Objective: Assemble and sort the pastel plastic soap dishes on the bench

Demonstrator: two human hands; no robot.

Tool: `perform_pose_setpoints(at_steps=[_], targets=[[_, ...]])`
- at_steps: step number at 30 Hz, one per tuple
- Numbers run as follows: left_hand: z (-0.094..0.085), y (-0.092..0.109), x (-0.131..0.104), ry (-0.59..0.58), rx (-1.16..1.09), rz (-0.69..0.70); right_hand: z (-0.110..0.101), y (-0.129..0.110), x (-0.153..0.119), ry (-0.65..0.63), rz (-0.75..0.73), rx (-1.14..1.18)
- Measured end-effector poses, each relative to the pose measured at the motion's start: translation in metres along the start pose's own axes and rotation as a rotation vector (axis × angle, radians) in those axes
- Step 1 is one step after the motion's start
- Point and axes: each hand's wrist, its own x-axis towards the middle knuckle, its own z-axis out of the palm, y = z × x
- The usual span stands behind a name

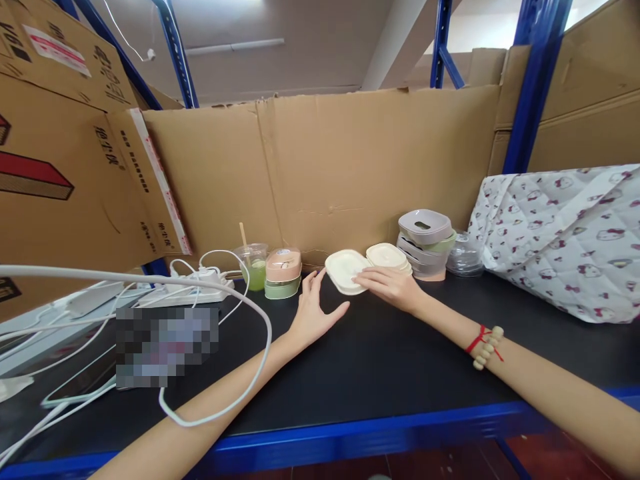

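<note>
Nearest to the view, one thick white cable [269, 327] makes a loop across the left forearm of the person. At the back part of the black tabletop [360, 387] is a cream, rounded-square plastic lid [343, 267], a little tilted. The right hand [393, 287] is closed on its right edge, with fingers on the upper face; the thumb is hidden from me. The left hand [313, 313] is spread, holding nothing, its thumb stretched out near the lid. Just right of the lid is a stack of similar cream pieces [386, 255], then a taller stack of grey and green plastic containers [424, 227]. On the left stand a pink-and-green plastic box [283, 265] and a clear cup with green drink [257, 275]. Behind all rises a brown cardboard wall [325, 173].
</note>
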Motion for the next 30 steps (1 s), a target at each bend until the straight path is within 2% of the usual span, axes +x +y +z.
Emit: perform_pose_setpoints(at_steps=[7, 11, 15, 20, 24, 27, 30], targets=[[-0.003, 0.002, 0.003, -0.076, 0.15, -0.134, 0.002, 0.031, -0.032, -0.12, 0.207, -0.209], [-0.002, 0.003, 0.002, -0.092, 0.184, -0.127, 0.008, 0.04, -0.046, -0.216, 0.312, -0.174], [-0.003, -0.001, 0.002, -0.101, 0.269, -0.088, 0.015, 0.041, -0.051, -0.237, 0.376, -0.188], [-0.021, -0.012, 0.015, -0.015, 0.482, -0.014, 0.023, 0.036, -0.054, -0.223, 0.421, -0.237], [-0.042, -0.027, 0.027, 0.117, 0.559, -0.047, 0.022, 0.033, -0.051, -0.185, 0.406, -0.226], [-0.053, -0.035, 0.03, 0.125, 0.578, -0.102, 0.017, 0.031, -0.044, -0.166, 0.435, -0.199], [-0.056, -0.035, 0.029, 0.108, 0.633, -0.065, 0.014, 0.028, -0.04, -0.156, 0.42, -0.168]])
